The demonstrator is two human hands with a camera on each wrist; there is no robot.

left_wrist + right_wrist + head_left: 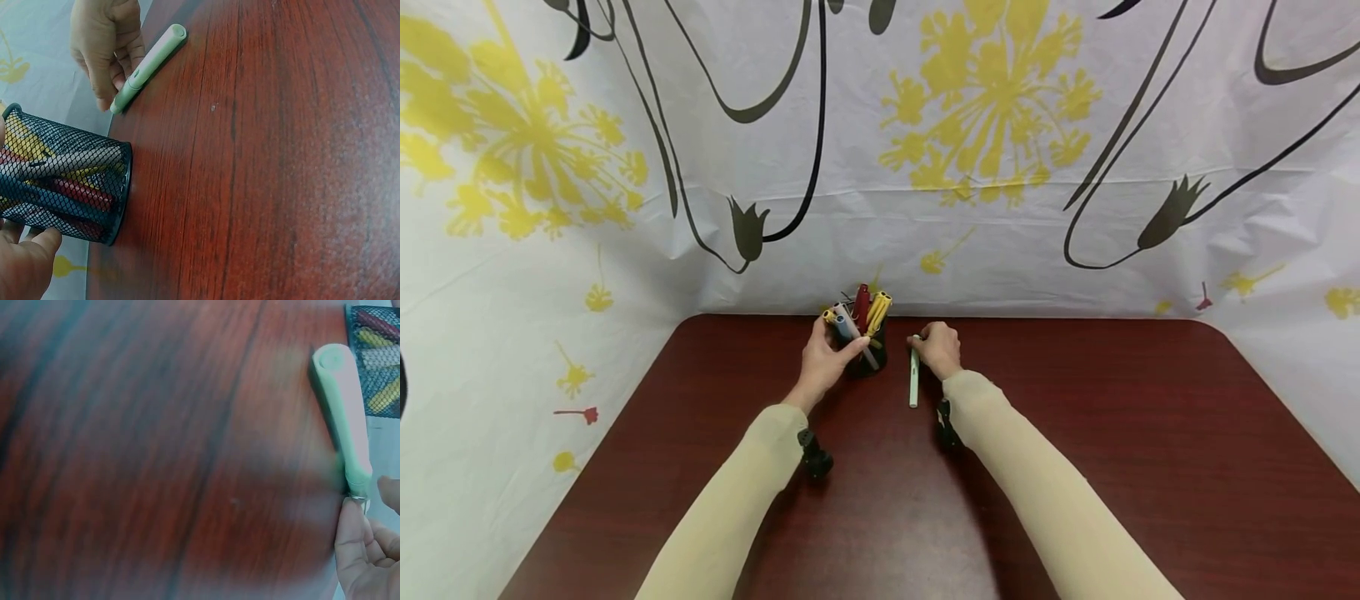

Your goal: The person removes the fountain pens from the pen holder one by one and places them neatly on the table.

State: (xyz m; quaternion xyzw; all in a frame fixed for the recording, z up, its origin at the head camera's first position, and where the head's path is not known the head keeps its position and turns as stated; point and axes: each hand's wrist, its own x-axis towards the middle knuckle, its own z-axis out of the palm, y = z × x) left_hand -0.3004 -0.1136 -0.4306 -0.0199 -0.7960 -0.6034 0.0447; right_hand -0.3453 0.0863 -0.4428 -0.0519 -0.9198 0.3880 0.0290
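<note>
A black mesh pen cup [872,358], holding several pens and markers [857,312], stands at the back of the table. My left hand [825,360] grips this cup, thumb on the near side and fingers round its left. To the right lies a light green pen [913,379], its rounded end toward me. My right hand [938,348] is at the pen's far end, fingers curled. In the right wrist view the fingertips [352,509] overlap the pen's narrow tip, though the thumb seems a little apart. The left wrist view shows pen [150,62] and cup [65,178] apart.
The dark red wooden table [1120,433] has its back edge just behind the cup. Beyond it hangs a white sheet [820,167] with yellow and grey flower prints. A black wrist camera [815,454] sits on the left sleeve, another [947,425] on the right.
</note>
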